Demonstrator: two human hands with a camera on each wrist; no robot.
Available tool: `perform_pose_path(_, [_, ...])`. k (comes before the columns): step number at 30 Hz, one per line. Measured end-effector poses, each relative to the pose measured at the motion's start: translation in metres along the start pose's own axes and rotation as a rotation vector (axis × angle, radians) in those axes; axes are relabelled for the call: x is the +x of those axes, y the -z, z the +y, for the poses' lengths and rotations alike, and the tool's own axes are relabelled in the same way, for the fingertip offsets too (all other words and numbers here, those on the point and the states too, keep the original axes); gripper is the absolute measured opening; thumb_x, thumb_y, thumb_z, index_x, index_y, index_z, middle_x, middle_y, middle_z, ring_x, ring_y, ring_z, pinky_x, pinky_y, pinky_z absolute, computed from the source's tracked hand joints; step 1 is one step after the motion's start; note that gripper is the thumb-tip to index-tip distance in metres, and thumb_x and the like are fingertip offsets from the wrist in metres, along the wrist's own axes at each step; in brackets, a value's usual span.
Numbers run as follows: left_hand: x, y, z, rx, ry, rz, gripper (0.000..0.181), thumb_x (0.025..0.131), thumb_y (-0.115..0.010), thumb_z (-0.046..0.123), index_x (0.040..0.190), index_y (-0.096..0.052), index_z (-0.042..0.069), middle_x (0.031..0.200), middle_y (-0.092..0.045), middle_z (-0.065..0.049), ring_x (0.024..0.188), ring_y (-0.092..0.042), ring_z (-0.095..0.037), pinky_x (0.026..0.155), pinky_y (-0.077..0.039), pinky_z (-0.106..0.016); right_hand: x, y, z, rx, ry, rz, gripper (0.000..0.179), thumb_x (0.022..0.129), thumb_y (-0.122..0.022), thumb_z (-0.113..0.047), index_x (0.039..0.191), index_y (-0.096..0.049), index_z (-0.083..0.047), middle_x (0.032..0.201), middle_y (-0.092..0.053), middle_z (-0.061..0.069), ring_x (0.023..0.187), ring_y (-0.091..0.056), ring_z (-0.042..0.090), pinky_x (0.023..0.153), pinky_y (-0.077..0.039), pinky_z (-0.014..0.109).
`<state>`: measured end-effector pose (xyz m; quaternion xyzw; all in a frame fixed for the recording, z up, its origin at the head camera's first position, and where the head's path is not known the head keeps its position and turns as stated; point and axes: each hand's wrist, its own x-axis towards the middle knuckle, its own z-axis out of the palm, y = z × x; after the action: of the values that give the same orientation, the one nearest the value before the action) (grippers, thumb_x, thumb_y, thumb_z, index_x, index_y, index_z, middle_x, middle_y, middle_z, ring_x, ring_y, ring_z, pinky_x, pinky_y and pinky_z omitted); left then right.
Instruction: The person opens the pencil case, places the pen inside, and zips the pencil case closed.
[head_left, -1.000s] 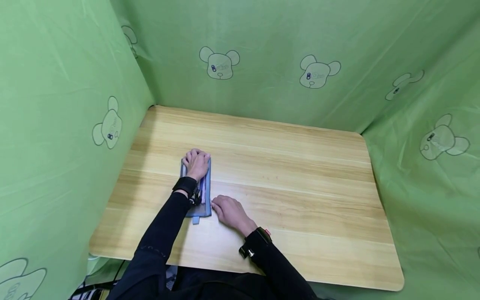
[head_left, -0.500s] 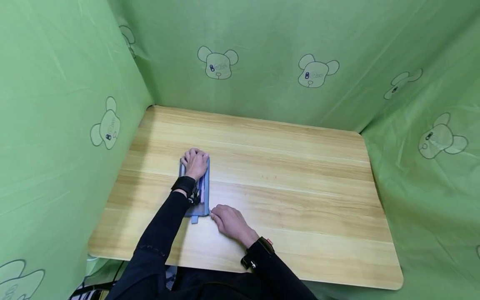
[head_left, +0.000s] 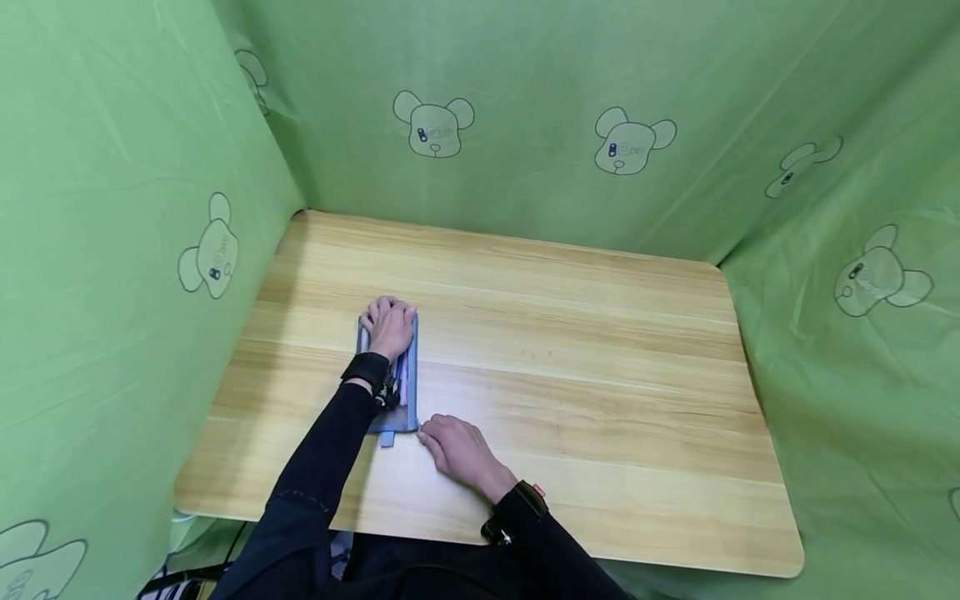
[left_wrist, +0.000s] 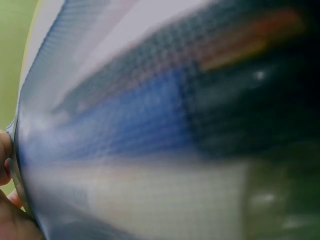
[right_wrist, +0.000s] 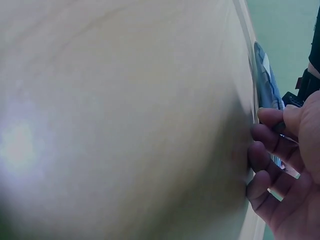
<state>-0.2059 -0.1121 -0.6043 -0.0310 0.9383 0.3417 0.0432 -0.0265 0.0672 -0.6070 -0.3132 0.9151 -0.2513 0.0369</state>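
Note:
A blue-edged, see-through mesh pencil case (head_left: 412,379) lies lengthwise on the left part of the table, with a small tab at its near end. My left hand (head_left: 392,327) grips its far end, the forearm crossing over it. Blurred pens and other coloured items show through the mesh (left_wrist: 135,120) in the left wrist view, where a few fingertips (left_wrist: 5,145) hold the edge. At the near right corner my right hand (head_left: 461,450) pinches the zipper pull, itself mostly hidden by thumb and forefinger. In the right wrist view, the other fingers (right_wrist: 257,182) curl close to the tabletop.
A light wood-grain table (head_left: 600,375) stretches far to the right of the hands. Green cloth (head_left: 525,183) printed with bear heads stands round its back and sides. Dark cables (head_left: 191,575) hang below the front left edge.
My right hand has slid toward me along the case's right edge to its near corner, barely moving in the last half second. The left hand keeps its place on the far end.

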Motion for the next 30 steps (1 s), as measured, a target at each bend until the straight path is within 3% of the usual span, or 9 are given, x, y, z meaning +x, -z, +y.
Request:
perform_pose_path(6, [0.001,-0.001,-0.001,-0.003,-0.009,0.005,0.041,0.109,-0.038,0.03,0.122,-0.065,0.001,0.14,-0.044,-0.022,0.138,-0.026,-0.043,0.117,-0.009,-0.064,-0.001,-0.002,0.003,0.116,-0.023,0.08,0.019,0.102,-0.058,-0.024,0.101,-0.075,-0.017,0.092,-0.074,-0.006,0.084,-0.069,0.007,0.075,-0.059,0.024])
perform_pose_path(11, [-0.001,-0.003,0.001,-0.01,-0.025,0.011,0.039,0.109,-0.038,0.029,0.121,-0.065,0.003,0.14,-0.045,-0.023,0.138,-0.026,-0.044,0.117,-0.009,-0.064,0.0,-0.001,0.009,0.256,-0.075,0.122,0.014,0.099,-0.064,-0.019,0.106,-0.073,-0.011,0.082,-0.074,-0.004,0.067,-0.063,0.001,0.064,-0.054,0.015])
perform_pose_path(13, [-0.002,-0.004,0.002,-0.018,-0.037,0.014,0.038,0.109,-0.04,0.03,0.121,-0.065,0.005,0.14,-0.045,-0.023,0.139,-0.026,-0.044,0.117,-0.01,-0.064,0.001,0.002,0.012,0.331,-0.115,0.109,0.015,0.099,-0.063,-0.018,0.107,-0.071,-0.008,0.079,-0.071,-0.003,0.063,-0.058,0.0,0.061,-0.051,0.013])
perform_pose_path(16, [-0.004,-0.003,0.004,-0.048,-0.06,0.036,0.036,0.108,-0.042,0.031,0.123,-0.064,0.006,0.142,-0.047,-0.024,0.14,-0.026,-0.045,0.116,-0.012,-0.064,0.004,0.011,0.021,0.457,-0.211,0.1,0.019,0.1,-0.06,-0.017,0.111,-0.069,-0.004,0.085,-0.073,0.001,0.07,-0.061,0.002,0.068,-0.055,0.015])
perform_pose_path(21, [-0.001,0.007,0.007,-0.076,-0.091,0.11,0.042,0.106,-0.044,0.03,0.137,-0.056,0.003,0.146,-0.047,-0.025,0.143,-0.027,-0.043,0.119,-0.014,-0.06,0.009,0.046,0.051,0.541,-0.35,0.198,0.024,0.103,-0.055,-0.017,0.115,-0.067,0.0,0.095,-0.072,0.01,0.084,-0.066,0.014,0.076,-0.059,0.02])
perform_pose_path(25, [0.002,0.025,0.019,-0.047,-0.13,0.185,0.045,0.106,-0.044,0.029,0.141,-0.051,0.001,0.148,-0.048,-0.024,0.144,-0.031,-0.041,0.121,-0.017,-0.058,0.013,0.086,0.078,0.469,-0.39,0.339,0.022,0.102,-0.056,-0.013,0.116,-0.067,0.001,0.103,-0.071,0.014,0.093,-0.066,0.024,0.077,-0.06,0.03])
perform_pose_path(30, [0.0,0.051,0.047,0.009,-0.2,0.296,0.046,0.105,-0.044,0.029,0.142,-0.051,0.002,0.147,-0.05,-0.022,0.145,-0.033,-0.039,0.121,-0.017,-0.063,0.016,0.136,0.095,0.358,-0.414,0.456,0.03,0.104,-0.052,-0.018,0.126,-0.062,0.001,0.124,-0.065,0.02,0.112,-0.061,0.034,0.096,-0.055,0.052])
